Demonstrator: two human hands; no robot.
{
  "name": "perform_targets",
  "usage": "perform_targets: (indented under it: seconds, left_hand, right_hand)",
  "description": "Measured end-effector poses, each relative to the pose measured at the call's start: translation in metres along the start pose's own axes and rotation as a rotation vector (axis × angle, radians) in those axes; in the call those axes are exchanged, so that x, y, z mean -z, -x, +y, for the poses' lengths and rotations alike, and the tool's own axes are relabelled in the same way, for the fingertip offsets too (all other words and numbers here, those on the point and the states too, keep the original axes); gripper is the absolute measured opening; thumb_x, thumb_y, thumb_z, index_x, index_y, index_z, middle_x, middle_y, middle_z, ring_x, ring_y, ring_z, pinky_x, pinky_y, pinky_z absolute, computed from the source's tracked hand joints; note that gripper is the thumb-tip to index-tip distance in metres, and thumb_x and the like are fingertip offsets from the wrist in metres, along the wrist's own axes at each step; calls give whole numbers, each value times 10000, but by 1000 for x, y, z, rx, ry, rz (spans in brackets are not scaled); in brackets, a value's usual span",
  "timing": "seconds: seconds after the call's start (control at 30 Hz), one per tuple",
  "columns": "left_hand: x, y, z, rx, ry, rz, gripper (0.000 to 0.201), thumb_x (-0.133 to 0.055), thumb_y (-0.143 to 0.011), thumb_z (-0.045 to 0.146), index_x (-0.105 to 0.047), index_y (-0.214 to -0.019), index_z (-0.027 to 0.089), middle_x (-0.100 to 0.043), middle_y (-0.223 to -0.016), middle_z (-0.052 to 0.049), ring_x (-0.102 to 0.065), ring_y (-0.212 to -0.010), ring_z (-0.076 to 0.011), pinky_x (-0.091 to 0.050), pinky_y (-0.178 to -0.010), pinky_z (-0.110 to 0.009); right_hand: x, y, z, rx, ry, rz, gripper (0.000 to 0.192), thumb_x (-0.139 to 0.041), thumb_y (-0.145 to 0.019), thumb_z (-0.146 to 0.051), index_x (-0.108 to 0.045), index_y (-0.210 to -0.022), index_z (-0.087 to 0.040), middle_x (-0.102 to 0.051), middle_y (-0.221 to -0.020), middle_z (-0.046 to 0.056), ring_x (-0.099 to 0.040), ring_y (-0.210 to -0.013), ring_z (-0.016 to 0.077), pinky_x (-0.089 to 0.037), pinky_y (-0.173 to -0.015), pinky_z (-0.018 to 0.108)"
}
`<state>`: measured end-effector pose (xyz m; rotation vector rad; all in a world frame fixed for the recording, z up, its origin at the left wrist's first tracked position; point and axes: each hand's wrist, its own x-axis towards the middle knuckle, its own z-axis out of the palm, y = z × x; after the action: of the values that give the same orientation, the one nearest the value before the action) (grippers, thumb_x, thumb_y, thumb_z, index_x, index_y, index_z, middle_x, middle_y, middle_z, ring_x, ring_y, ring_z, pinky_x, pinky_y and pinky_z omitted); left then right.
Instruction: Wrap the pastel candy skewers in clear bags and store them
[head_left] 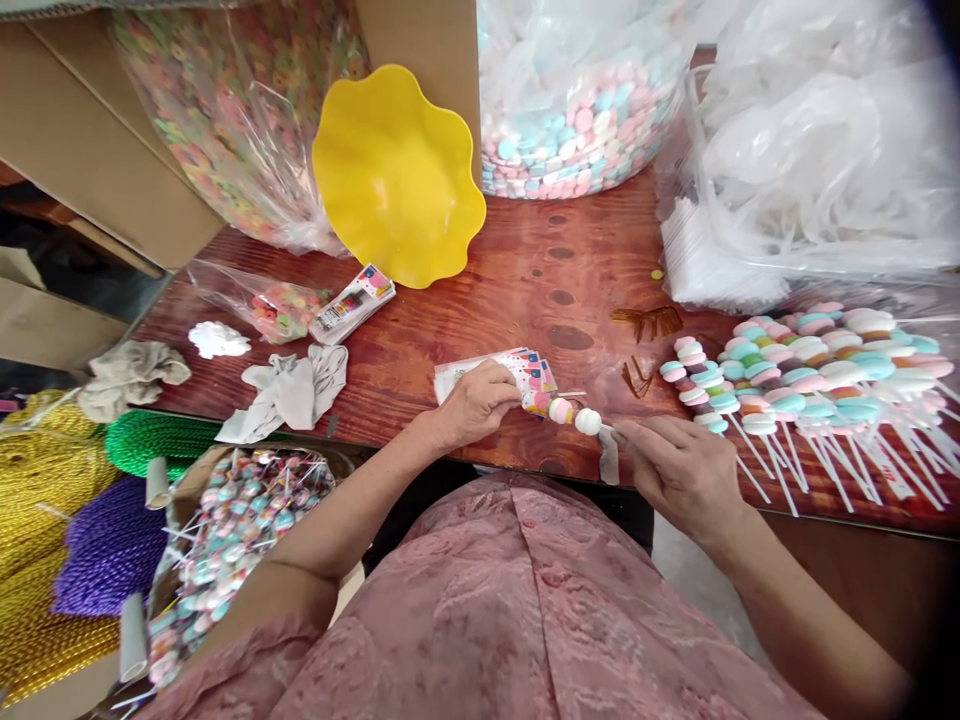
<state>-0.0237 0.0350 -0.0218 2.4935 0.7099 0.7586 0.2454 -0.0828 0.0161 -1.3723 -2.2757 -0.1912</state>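
Note:
My right hand pinches the white stick of a marshmallow skewer, which lies level above the table's front edge. My left hand is closed at the skewer's other end, where a bit of colourful print, seemingly a small clear bag, shows by the fingertips. Whether the skewer's tip is inside that bag I cannot tell. Partly under my left hand lies a fanned stack of printed bags. A strip of pale tape or cloth hangs at the table edge beside my right fingers.
Finished marshmallow skewers are piled on the right. Brown twist ties lie mid-table. Behind stand a yellow scalloped bowl, a bag of pastel candies and a bag of gummy rings. A box of wrapped skewers sits lower left.

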Motion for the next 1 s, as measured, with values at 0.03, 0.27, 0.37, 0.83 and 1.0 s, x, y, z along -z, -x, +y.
perform_targets:
  seconds: [0.03, 0.27, 0.37, 0.83, 1.0]
  left_hand:
    - [2, -1, 2, 3, 8, 21, 202, -484, -924, 180, -655, -818, 184, -684, -919, -86, -610, -902, -188, -495, -835, -355]
    - [19, -8, 10, -31, 13, -108, 361, -538, -918, 286, -491, -1255, 163, -639, -1212, -154, -601, -1139, -258, -455, -1004, -452]
    - [16, -11, 14, -62, -33, -207, 387, -521, -939, 358, -491, -1259, 141, -651, -1184, -156, -622, -1091, -260, -483, -946, -398]
    - [7, -14, 29, 28, -354, -291, 229, -517, -863, 174, -550, -1088, 146, -652, -990, -137, -615, -957, -277, -496, -831, -406]
    - [7, -5, 21, 19, -168, -301, 417, -483, -807, 62, -505, -1213, 151, -670, -1067, -116, -645, -1012, -233, -518, -866, -368]
  right_hand:
    - [-2, 2, -1, -15, -34, 23, 196, -514, -902, -146, -674, -991, -216, -743, -874, 37, -667, -725, 163, -484, -650, 289]
    - [-2, 3, -9, -51, -180, 203, 205, -558, -883, -113, -664, -1019, -225, -720, -810, 38, -668, -697, 154, -504, -625, 266]
    - [-2, 3, -14, -11, -183, 211, 215, -552, -884, -109, -663, -1032, -219, -714, -790, 36, -655, -681, 152, -514, -643, 276]
    - [-11, -5, -16, -243, -220, 19, 254, -472, -980, -287, -679, -856, -209, -693, -708, 19, -626, -610, 134, -452, -593, 259]
    - [-17, -3, -14, -168, -122, -17, 227, -462, -939, -196, -678, -868, -206, -676, -697, 34, -614, -638, 154, -395, -577, 272]
